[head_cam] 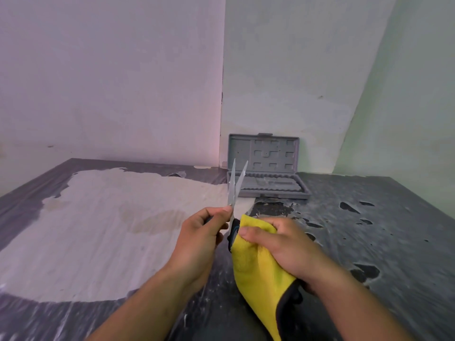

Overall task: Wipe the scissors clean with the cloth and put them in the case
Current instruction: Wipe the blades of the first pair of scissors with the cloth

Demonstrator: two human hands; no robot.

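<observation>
The desk (369,242) fills the lower half of the frame, a dark grey surface whose top layer has peeled away badly. A large pale patch of bare underlayer spreads across the left and centre, with faint brownish stains in it, and smaller dark, ragged pits and flakes dot the right side. White scratch marks streak the dark part along the bottom edge of the frame.

Behind the desk the walls (110,77) meet in a corner near the upper middle of the frame. The left wall reads pinkish-white, the middle one grey-white with patchy plaster, and a pale green surface slants in at the far right.

The case (267,168) sits open at the back of the desk, right in that corner, its grey lid standing upright against the wall and its moulded tray lying flat toward the viewer.

In the lower centre, the left hand (199,242) grips one handle of the scissors (234,185), fingers curled round it. The blades point upward and away, spread apart in a narrow V in front of the case. The right hand (283,244) pinches the yellow cloth (256,271) with thumb and curled fingers, pressing it over the other, dark handle just beside the left hand. The cloth hangs down toward the bottom of the frame and has a dark border. How much of that handle the cloth covers is hard to tell.
</observation>
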